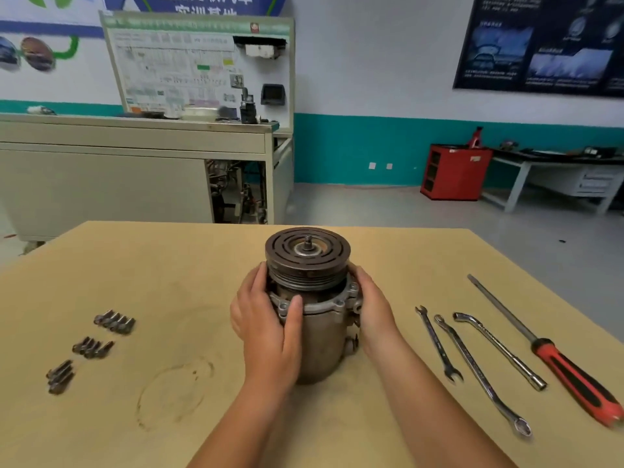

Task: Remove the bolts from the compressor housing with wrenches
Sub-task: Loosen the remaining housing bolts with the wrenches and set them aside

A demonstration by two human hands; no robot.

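Observation:
The compressor (319,336) stands upright at the middle of the wooden table (202,265), its dark grooved pulley (307,253) on top. My left hand (270,329) grips the housing's left side, thumb over the bolted flange (332,304). My right hand (373,307) grips the right side at the flange. Three groups of removed bolts lie to the left: one (114,321), another (92,348) and a third (60,376). To the right lie an open-end wrench (437,342), a combination wrench (479,373) and a bent socket wrench (498,349).
A long screwdriver (553,352) with a red and black handle lies at the far right of the table. A dark ring stain (174,391) marks the wood at front left. Beyond the table stand a grey workbench (135,170) and a red cabinet (454,172).

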